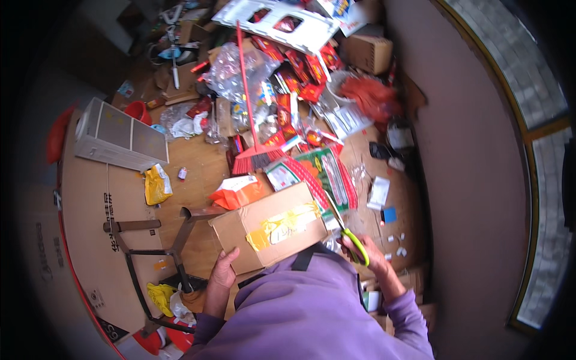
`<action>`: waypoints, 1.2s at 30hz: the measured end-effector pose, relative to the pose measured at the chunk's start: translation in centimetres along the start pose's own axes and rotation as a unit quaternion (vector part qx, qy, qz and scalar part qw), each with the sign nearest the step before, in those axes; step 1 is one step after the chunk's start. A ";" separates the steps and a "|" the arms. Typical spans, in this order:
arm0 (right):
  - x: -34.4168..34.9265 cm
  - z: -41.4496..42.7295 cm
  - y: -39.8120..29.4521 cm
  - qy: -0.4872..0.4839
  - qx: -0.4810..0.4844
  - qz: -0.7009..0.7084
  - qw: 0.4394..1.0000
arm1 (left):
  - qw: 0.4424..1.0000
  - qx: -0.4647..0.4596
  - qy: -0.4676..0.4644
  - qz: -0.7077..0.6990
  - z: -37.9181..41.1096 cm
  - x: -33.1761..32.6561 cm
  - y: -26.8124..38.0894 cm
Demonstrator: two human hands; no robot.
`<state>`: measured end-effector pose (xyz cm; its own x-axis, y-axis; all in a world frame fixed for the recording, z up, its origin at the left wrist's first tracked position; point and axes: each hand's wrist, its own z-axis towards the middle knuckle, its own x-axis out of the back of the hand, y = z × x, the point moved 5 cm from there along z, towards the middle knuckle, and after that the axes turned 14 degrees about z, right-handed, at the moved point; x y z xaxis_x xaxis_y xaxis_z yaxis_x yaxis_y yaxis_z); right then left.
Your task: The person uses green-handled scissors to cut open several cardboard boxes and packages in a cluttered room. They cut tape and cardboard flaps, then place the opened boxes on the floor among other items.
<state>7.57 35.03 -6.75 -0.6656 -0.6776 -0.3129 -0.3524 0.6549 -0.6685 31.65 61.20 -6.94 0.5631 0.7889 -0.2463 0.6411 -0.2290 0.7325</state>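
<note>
A brown cardboard box with yellow tape and a marked white label lies before my body. My left hand grips its near left corner, thumb on the top face. On the other side, my right hand holds scissors with lime-green handles. Their blades point up and left, beside the box's right end. Whether the blades touch the box I cannot tell.
A red broom lies over heaped red packets and clear plastic. A dark metal frame stands at left by a large flattened carton. Nearby are a white-grey appliance casing and an orange bag. A wall runs along the right.
</note>
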 end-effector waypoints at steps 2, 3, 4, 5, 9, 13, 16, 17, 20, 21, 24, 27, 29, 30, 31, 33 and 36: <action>1.5 -0.1 -0.1 0.083 0.040 -0.060 0.994 | 0.999 0.008 -0.019 -0.032 -0.1 -0.9 0.0; 2.8 0.9 0.0 0.130 0.094 -0.144 0.977 | 0.999 -0.002 -0.017 -0.035 0.1 -1.5 0.4; 3.2 1.5 -0.4 0.145 0.131 -0.166 0.967 | 0.999 -0.008 -0.020 -0.040 -0.1 -2.6 0.7; 3.4 2.3 -1.3 0.159 0.168 -0.187 0.955 | 0.999 -0.014 -0.021 -0.044 0.0 -3.2 0.9; 3.2 6.1 -8.4 0.110 0.277 -0.078 0.951 | 0.994 0.006 -0.095 -0.045 1.0 -5.4 1.6; 1.7 9.0 -12.5 -0.029 0.251 0.068 0.965 | 0.984 0.054 -0.165 -0.041 -0.7 -6.4 3.6; -1.6 7.7 -11.0 -0.106 0.199 0.003 0.974 | 0.996 0.011 -0.067 0.051 -1.5 -4.8 4.2; -2.0 7.9 -10.1 -0.105 0.159 -0.008 0.982 | 0.996 -0.004 -0.028 0.082 -2.1 -4.1 4.5; -3.3 7.0 -11.0 -0.160 0.141 0.035 0.976 | 0.987 -0.022 -0.034 0.156 -3.0 1.9 8.3; -4.2 7.0 -11.6 -0.163 0.141 0.015 0.976 | 0.986 -0.075 -0.069 0.129 -2.9 2.9 11.2; -8.2 7.4 -12.8 -0.208 0.123 -0.067 0.968 | 0.959 -0.162 0.029 0.230 -0.5 3.7 18.3; -12.5 8.6 -12.7 -0.271 0.148 -0.194 0.931 | 0.912 -0.180 -0.048 0.364 6.2 -1.3 21.3; -15.3 8.6 -12.6 -0.307 0.170 -0.217 0.911 | 0.856 -0.184 -0.164 0.455 11.4 -5.6 19.6; -15.8 8.6 -12.4 -0.320 0.167 -0.202 0.911 | 0.827 -0.193 -0.225 0.478 12.9 -8.5 18.0; -16.1 8.3 -12.4 -0.333 0.168 -0.184 0.909 | 0.818 -0.192 -0.269 0.471 13.1 -10.5 17.1; -15.6 8.2 -12.5 -0.294 0.180 -0.261 0.902 | 0.825 -0.176 -0.340 0.415 12.9 -13.0 14.8; -14.1 6.7 -12.9 -0.230 0.218 -0.208 0.925 | 0.859 -0.120 -0.423 0.263 11.8 -14.4 9.3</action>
<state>25.95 33.88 1.77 -0.1466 -0.9771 -0.1542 -0.1486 0.1759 -0.9731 35.65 41.02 -4.06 0.9842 -0.1076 -0.1405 0.1138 -0.2227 0.9682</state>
